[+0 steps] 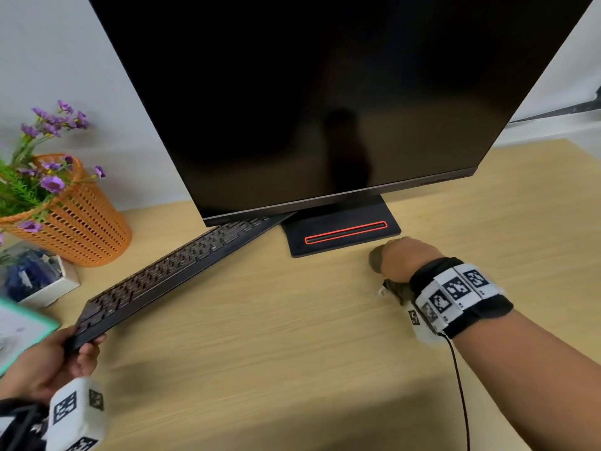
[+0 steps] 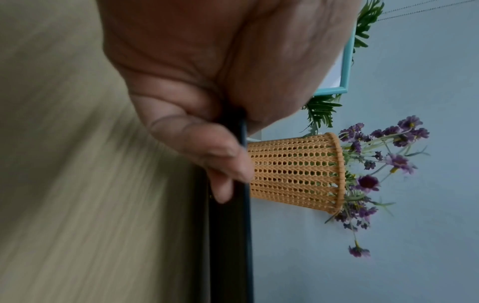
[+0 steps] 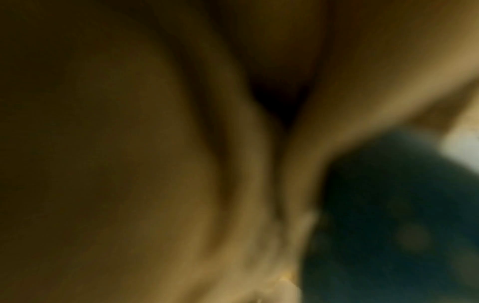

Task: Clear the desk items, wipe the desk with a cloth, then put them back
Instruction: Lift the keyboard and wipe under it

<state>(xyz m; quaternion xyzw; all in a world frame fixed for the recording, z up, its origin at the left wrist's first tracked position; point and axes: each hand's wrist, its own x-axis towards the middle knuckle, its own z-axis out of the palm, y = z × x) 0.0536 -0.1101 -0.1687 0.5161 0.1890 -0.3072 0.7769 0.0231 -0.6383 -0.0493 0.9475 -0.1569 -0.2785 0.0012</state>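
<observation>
Head view: we log a black keyboard, near end lifted off the desk, far end under the monitor. Our left hand grips its near corner. Right of the monitor's stand, our right hand presses a brownish cloth onto the desk, fingers curled over it. Left of the monitor: an orange basket of purple flowers.

Left wrist view: fingers wrap the keyboard's edge; the basket beyond.

Right wrist view: blurred; we cannot tell the grip.

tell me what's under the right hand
A brownish cloth shows beneath the right hand, pressed on the desk. Most of it is covered; the wrist view is too blurred.
</observation>
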